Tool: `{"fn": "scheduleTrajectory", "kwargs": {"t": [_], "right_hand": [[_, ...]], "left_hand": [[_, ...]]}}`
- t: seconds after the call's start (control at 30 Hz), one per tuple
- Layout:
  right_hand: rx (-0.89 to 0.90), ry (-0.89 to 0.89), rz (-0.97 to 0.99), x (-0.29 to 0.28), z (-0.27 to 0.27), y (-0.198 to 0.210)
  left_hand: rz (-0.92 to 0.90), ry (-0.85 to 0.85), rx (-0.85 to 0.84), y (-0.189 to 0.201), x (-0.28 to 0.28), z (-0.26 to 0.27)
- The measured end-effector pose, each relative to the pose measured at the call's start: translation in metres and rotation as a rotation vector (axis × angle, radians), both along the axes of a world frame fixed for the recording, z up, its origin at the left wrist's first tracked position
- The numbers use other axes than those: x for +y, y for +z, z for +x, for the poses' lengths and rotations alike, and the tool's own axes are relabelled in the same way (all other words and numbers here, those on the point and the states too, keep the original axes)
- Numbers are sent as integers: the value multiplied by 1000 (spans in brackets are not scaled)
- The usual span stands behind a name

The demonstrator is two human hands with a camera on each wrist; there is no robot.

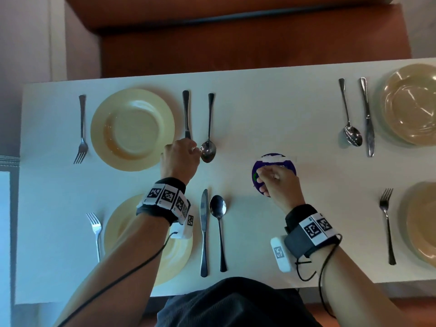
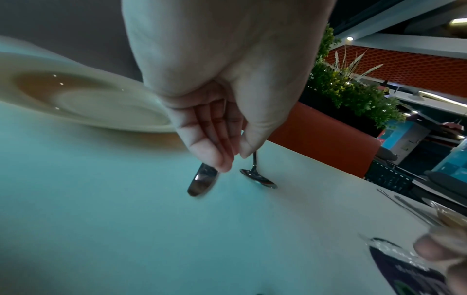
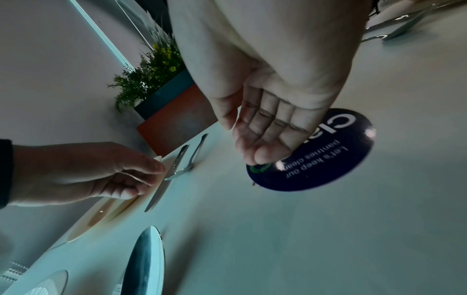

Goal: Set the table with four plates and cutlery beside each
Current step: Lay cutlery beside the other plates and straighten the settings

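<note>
The left hand (image 1: 180,156), fingers relaxed and holding nothing, hovers over the steel knife (image 1: 186,114) and steel teaspoon (image 1: 208,138) beside the far cream round plate (image 1: 132,129). A careless brush could knock either askew. The right hand (image 1: 274,182), fingers loose and empty, rests on the round purple sticker (image 1: 274,161).

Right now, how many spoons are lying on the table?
3 steel spoons: one by the far-left cream plate, one by the near-left plate, one by the far-right plate. Another may lie beyond the right edge.
</note>
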State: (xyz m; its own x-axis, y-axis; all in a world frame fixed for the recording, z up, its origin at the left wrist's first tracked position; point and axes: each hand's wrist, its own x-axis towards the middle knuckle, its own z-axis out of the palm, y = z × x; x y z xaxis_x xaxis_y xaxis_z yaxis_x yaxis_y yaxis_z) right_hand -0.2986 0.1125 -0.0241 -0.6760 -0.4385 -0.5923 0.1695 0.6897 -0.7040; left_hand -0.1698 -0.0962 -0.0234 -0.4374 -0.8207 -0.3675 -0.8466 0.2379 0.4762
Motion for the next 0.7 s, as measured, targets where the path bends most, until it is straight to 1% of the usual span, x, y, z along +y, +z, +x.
{"fn": "scheduleTrajectory", "kwargs": {"t": [0.1,0.17,0.37,0.6,0.7], "right_hand": [[13,0,-22,-9,-3,4],[29,11,-40,-11,-2,4],[57,48,-22,-1,4,-2],[57,26,-27,22,10,-3],[61,37,-20,21,11,-6]], "left_hand": [[-122,-33,-19,2,5,10],[-162,-55,-28,-1,10,15],[-155,-124,-118,-9,22,25],[-146,-136,-102,-11,19,27],[-143,-139,-99,-10,18,26]]}}
